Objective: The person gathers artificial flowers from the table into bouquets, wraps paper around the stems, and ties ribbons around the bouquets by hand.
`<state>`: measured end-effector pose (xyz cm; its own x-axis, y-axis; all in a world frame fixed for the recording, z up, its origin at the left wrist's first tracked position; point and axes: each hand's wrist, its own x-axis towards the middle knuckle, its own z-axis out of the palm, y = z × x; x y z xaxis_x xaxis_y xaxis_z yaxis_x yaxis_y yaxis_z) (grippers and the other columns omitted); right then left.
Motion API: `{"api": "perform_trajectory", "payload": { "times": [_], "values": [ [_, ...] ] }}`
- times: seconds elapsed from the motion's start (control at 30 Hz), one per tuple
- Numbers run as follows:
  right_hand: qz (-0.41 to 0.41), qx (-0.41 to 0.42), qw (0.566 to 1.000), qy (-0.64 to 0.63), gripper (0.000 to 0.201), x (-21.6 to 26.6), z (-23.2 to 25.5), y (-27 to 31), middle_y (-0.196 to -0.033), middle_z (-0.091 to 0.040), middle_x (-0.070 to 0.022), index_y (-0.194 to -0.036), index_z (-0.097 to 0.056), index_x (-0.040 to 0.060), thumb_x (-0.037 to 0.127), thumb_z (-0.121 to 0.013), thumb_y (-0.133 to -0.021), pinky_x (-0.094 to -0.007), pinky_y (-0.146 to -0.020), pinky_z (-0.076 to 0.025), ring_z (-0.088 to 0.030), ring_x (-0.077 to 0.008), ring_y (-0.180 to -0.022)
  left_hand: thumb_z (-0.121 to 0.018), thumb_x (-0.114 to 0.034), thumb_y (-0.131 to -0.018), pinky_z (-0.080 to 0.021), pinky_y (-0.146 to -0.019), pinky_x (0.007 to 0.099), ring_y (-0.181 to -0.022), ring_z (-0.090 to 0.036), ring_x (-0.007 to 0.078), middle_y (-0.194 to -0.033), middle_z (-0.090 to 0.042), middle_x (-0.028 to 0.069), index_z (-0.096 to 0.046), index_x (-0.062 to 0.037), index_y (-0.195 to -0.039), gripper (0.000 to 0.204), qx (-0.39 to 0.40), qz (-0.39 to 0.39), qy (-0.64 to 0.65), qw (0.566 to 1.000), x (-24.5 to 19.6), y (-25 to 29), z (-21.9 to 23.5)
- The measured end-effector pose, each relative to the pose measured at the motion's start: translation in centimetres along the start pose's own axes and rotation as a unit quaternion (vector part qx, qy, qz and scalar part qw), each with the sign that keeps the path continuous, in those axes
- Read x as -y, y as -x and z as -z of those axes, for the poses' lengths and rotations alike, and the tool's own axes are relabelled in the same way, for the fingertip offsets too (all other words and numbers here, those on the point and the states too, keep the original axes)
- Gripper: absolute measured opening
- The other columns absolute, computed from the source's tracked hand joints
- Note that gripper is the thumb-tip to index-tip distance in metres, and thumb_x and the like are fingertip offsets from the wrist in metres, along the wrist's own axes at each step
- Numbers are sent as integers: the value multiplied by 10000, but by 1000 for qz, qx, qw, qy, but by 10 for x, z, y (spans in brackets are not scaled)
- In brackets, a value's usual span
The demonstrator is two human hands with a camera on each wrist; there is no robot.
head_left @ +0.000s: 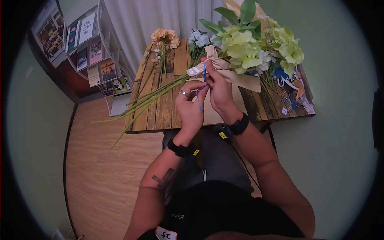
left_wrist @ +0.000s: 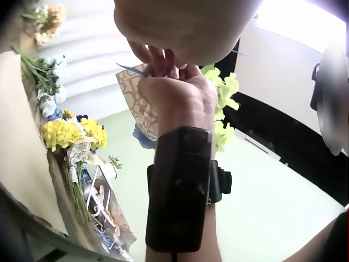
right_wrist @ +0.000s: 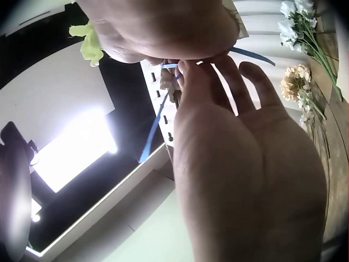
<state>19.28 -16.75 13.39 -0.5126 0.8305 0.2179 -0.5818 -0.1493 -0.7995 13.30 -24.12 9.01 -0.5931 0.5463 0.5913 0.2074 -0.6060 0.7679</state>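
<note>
A bouquet with large green flowers (head_left: 242, 50) and beige wrapping paper (head_left: 244, 80) lies on the table, its long stems (head_left: 150, 98) reaching left past the edge. Around the wrapped stems runs a blue ribbon (head_left: 205, 72). My left hand (head_left: 191, 107) pinches the ribbon below the stems, a loose end hanging down. Close against it, my right hand (head_left: 222, 93) also pinches the ribbon, thumb raised along it. The right wrist view shows one ribbon end (right_wrist: 152, 131) hanging and the left hand (right_wrist: 245, 158) with spread fingers. Exact fingertip contact is partly hidden.
Peach flowers (head_left: 165, 38) and white flowers (head_left: 199, 39) lie at the table's back. Yellow flowers (left_wrist: 68, 132) stand beside the paper. Ribbon scraps (head_left: 291, 103) and other small items are at the table's right end. A magazine rack (head_left: 96, 52) stands at the left.
</note>
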Motion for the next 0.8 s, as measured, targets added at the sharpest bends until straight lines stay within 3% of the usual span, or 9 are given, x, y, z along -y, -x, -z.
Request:
{"api": "perform_trajectory", "payload": {
  "times": [0.03, 0.1, 0.23, 0.33, 0.43, 0.53, 0.63, 0.67, 0.8],
  "values": [
    [1, 16, 1000, -13, 378, -6, 4, -5, -722, -443, 99, -1193, -680, 57, 367, -648, -978, -205, -566, -255, -323, -19, -616, -664, -2, -916, -506, -821, 272, -899, -642, 138, -980, -683, 50, -661, 0, -992, 76, -1, -2, -2, 1000, 6, 0, 1],
    [-27, 40, 997, -59, 387, -11, 10, -9, -711, -443, 95, -1201, -666, 57, 378, -628, -987, -207, -563, -260, -317, -21, -605, -656, -47, -935, -504, -806, 267, -942, -632, 137, -1041, -677, 75, -659, -2, -995, 76, -33, 159, 122, 979, 22, -7, 1],
    [-77, 80, 985, -132, 376, -20, 28, -18, -721, -470, 75, -1184, -623, 62, 393, -569, -1014, -223, -540, -280, -318, -37, -583, -599, -114, -977, -499, -869, 313, -958, -649, 172, -1070, -668, 105, -622, 8, -1079, 161, 26, 223, 240, 944, 43, -20, 14],
    [-101, 109, 975, -164, 343, -25, 43, -22, -784, -548, 48, -1175, -620, 76, 375, -558, -1019, -231, -525, -296, -376, -47, -588, -614, -108, -981, -495, -822, 280, -882, -626, 132, -1027, -666, 54, -622, -27, -1090, 137, 50, 206, 311, 926, 55, -27, 20],
    [-156, 49, 971, -176, 328, -21, 43, -18, -843, -620, 34, -1142, -640, 89, 381, -562, -1014, -223, -532, -325, -453, -48, -615, -627, -92, -973, -511, -816, 288, -897, -637, 135, -1020, -677, 64, -632, -31, -1083, 127, 58, 215, 277, 935, 66, -31, 30],
    [-195, 42, 964, -175, 313, -23, 48, -14, -897, -667, 34, -1095, -664, 106, 392, -570, -1007, -220, -537, -353, -516, -53, -650, -668, -77, -943, -505, -807, 274, -866, -639, 134, -996, -691, 77, -636, -31, -1069, 138, 78, 203, 288, 933, 36, -27, 30],
    [-203, 87, 957, -186, 292, -30, 57, -20, -877, -665, 54, -1049, -677, 130, 400, -576, -1001, -218, -545, -370, -520, -59, -645, -603, -51, -982, -528, -896, 325, -989, -663, 195, -1093, -679, 103, -622, -19, -1113, 137, 86, 188, 275, 939, 56, -26, 38],
    [-204, 104, 957, -178, 284, -35, 63, -24, -883, -669, 53, -1040, -675, 139, 400, -571, -1003, -219, -550, -376, -530, -61, -651, -665, -72, -942, -491, -800, 260, -860, -632, 131, -1012, -697, 76, -634, -22, -1072, 143, 54, 204, 259, 943, 44, -25, 35],
    [-205, 138, 959, -138, 276, -37, 66, -28, -892, -674, 57, -1004, -671, 162, 414, -558, -1005, -222, -563, -394, -544, -51, -659, -625, -52, -958, -506, -858, 301, -931, -641, 168, -1137, -675, 104, -620, -27, -1093, 137, 59, 205, 306, 928, 46, -35, 42]
  ]
}}
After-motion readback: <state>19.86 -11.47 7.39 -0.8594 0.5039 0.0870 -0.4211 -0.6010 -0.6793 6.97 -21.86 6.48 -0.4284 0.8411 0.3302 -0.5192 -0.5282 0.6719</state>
